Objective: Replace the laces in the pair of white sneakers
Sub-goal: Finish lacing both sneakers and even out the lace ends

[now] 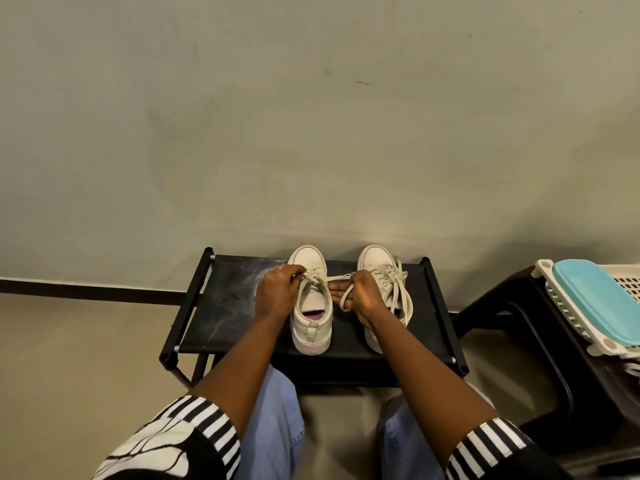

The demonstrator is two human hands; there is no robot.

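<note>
Two white sneakers stand side by side on a low black rack (221, 306), toes toward the wall. The left sneaker (311, 317) has a pink sole and an open tongue. My left hand (277, 292) pinches one end of its cream lace (332, 279) at the eyelets. My right hand (363, 296) grips the other end, which loops down between the shoes. The lace runs taut between both hands. The right sneaker (381, 268) is laced, its loose lace ends hanging over its side; my right wrist hides its heel.
The rack stands against a plain wall on a beige floor. At the right a dark stool (540, 341) carries a white basket (623, 282) with a turquoise lid (595, 306). My knees in blue jeans (273, 424) are just below the rack.
</note>
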